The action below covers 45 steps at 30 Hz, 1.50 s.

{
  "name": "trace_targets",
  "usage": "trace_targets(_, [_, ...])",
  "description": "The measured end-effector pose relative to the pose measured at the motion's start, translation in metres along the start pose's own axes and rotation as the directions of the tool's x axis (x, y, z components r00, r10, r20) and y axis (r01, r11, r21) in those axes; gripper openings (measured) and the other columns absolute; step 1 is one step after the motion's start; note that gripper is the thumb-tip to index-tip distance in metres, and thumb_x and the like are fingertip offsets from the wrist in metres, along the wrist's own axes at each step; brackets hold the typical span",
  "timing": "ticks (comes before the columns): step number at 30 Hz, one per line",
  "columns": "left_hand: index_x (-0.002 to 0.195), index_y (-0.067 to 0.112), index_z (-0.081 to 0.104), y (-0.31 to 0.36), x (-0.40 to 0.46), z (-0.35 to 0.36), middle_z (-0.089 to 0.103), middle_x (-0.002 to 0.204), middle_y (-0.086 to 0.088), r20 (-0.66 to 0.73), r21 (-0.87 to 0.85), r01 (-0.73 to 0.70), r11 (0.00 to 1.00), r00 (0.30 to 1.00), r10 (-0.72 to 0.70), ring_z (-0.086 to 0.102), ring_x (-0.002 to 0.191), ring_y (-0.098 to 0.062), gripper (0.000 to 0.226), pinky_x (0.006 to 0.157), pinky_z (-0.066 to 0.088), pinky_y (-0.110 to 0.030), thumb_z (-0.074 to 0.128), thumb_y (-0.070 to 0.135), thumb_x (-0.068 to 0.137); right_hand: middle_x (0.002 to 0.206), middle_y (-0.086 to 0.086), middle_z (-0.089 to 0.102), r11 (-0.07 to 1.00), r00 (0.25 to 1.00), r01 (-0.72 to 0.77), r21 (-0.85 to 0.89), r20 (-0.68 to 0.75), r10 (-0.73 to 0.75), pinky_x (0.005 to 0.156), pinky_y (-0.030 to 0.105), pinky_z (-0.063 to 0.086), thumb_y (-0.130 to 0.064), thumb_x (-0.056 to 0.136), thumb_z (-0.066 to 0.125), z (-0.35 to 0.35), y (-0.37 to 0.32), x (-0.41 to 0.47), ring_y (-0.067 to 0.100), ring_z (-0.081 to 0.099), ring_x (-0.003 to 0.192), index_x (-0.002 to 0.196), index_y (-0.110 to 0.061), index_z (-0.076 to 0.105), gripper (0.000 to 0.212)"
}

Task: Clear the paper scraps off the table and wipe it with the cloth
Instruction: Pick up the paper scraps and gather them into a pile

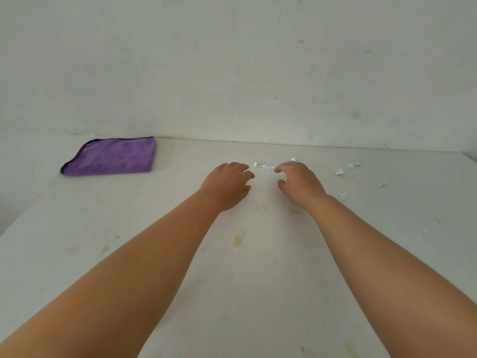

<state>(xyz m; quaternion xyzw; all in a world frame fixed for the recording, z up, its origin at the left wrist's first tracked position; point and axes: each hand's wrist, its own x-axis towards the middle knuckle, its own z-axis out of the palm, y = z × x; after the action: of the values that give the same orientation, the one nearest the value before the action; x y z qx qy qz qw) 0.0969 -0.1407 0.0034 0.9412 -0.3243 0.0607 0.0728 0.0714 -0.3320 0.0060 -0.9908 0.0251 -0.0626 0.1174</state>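
— What's in my view?
— A white table (144, 254); a folded purple cloth (111, 157) at its far left, against the wall.

— My hands?
— Left hand (227, 186) and right hand (299, 183) reach forward, fingers loosely curled, holding nothing. Paper scraps (268, 167) lie between the fingertips and scattered rightward.

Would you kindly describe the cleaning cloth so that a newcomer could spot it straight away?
Start at the white table and follow its far edge, along the wall, to the left corner. The folded purple cloth lies flat there, well left of both hands. It is the only coloured item, dark-trimmed, unlike the tiny white paper scraps on the right.
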Motion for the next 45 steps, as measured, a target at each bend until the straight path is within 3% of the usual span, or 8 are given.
trace_targets(11, [0.144, 0.026, 0.034, -0.012, 0.073, 0.025, 0.04, 0.146, 0.0, 0.079, -0.191, 0.129, 0.973, 0.99, -0.115, 0.041, 0.131, -0.022, 0.042, 0.104, 0.037, -0.037, 0.034, 0.026, 0.101, 0.134, 0.006, 0.055, 0.998, 1.0, 0.008, 0.066, 0.003, -0.008, 0.1, 0.037, 0.043, -0.023, 0.094, 0.05, 0.015, 0.008, 0.055, 0.025, 0.049, 0.123, 0.131, -0.016, 0.052, 0.038])
trace_targets(17, [0.115, 0.025, 0.065, -0.009, 0.085, 0.026, 0.062, 0.119, -0.004, 0.038, -0.16, 0.224, 0.961, 0.974, -0.221, 0.059, 0.105, -0.024, 0.029, 0.086, 0.046, -0.03, 0.048, 0.016, 0.094, 0.106, 0.009, 0.066, 1.0, 1.0, -0.008, 0.028, -0.018, 0.009, 0.082, 0.037, 0.05, -0.015, 0.092, 0.051, 0.02, 0.005, 0.06, 0.027, 0.06, 0.099, 0.101, -0.012, 0.07, 0.021])
trace_targets(20, [0.11, 0.021, 0.066, -0.009, 0.089, 0.026, 0.064, 0.111, -0.005, 0.029, -0.164, 0.245, 0.956, 0.969, -0.244, 0.061, 0.095, -0.026, 0.03, 0.077, 0.045, -0.028, 0.048, 0.008, 0.09, 0.098, 0.008, 0.066, 0.997, 0.997, -0.002, 0.075, -0.071, 0.007, 0.078, 0.038, 0.051, -0.007, 0.088, 0.051, 0.02, 0.007, 0.061, 0.027, 0.06, 0.091, 0.093, -0.009, 0.07, 0.02])
trace_targets(23, [0.116, 0.019, 0.062, -0.009, 0.089, 0.031, 0.062, 0.113, -0.003, -0.031, -0.215, 0.23, 0.949, 0.97, -0.242, 0.059, 0.1, -0.024, 0.034, 0.08, 0.044, -0.027, 0.045, 0.004, 0.091, 0.092, 0.006, 0.068, 0.973, 0.985, -0.042, 0.228, -0.157, 0.079, 0.078, 0.039, 0.053, -0.005, 0.086, 0.052, 0.016, 0.019, 0.061, 0.024, 0.062, 0.085, 0.086, -0.007, 0.07, 0.018])
trace_targets(29, [0.115, 0.013, 0.064, 0.005, 0.101, 0.034, 0.058, 0.112, -0.007, -0.105, -0.418, 0.156, 0.895, 0.97, -0.218, 0.057, 0.101, -0.024, 0.032, 0.084, 0.045, -0.029, 0.041, 0.005, 0.093, 0.09, 0.007, 0.07, 0.868, 0.899, -0.149, 0.474, -0.301, 0.319, 0.069, 0.017, 0.041, -0.006, 0.086, 0.061, -0.006, 0.062, 0.052, 0.012, 0.056, 0.078, 0.088, -0.004, 0.071, 0.01])
trace_targets(33, [0.105, 0.013, 0.069, 0.027, 0.123, 0.041, 0.058, 0.106, -0.007, -0.104, -0.508, 0.094, 0.856, 0.98, -0.169, 0.056, 0.093, -0.016, 0.028, 0.08, 0.042, -0.021, 0.048, 0.002, 0.09, 0.084, 0.001, 0.065, 0.852, 0.887, -0.201, 0.484, -0.278, 0.368, 0.055, 0.0, 0.034, -0.007, 0.084, 0.063, -0.015, 0.086, 0.044, 0.011, 0.053, 0.076, 0.085, -0.007, 0.071, 0.007])
trace_targets(39, [0.108, 0.013, 0.067, 0.053, 0.151, 0.051, 0.059, 0.114, -0.009, -0.053, -0.454, 0.082, 0.887, 0.991, -0.119, 0.057, 0.102, -0.024, 0.021, 0.084, 0.045, -0.029, 0.058, 0.009, 0.089, 0.097, 0.006, 0.071, 0.93, 0.953, -0.237, 0.281, -0.12, 0.279, 0.075, 0.022, 0.044, -0.005, 0.084, 0.059, -0.014, 0.092, 0.047, 0.021, 0.062, 0.091, 0.087, -0.009, 0.073, 0.015])
trace_targets(45, [0.102, 0.013, 0.068, 0.056, 0.166, 0.052, 0.067, 0.106, -0.005, -0.018, -0.393, 0.068, 0.917, 0.997, -0.081, 0.062, 0.095, -0.021, 0.02, 0.086, 0.05, -0.031, 0.059, 0.005, 0.087, 0.091, 0.009, 0.071, 0.957, 0.97, -0.183, 0.224, -0.114, 0.213, 0.074, 0.03, 0.049, 0.002, 0.081, 0.054, -0.008, 0.093, 0.058, 0.026, 0.063, 0.088, 0.081, -0.008, 0.072, 0.02])
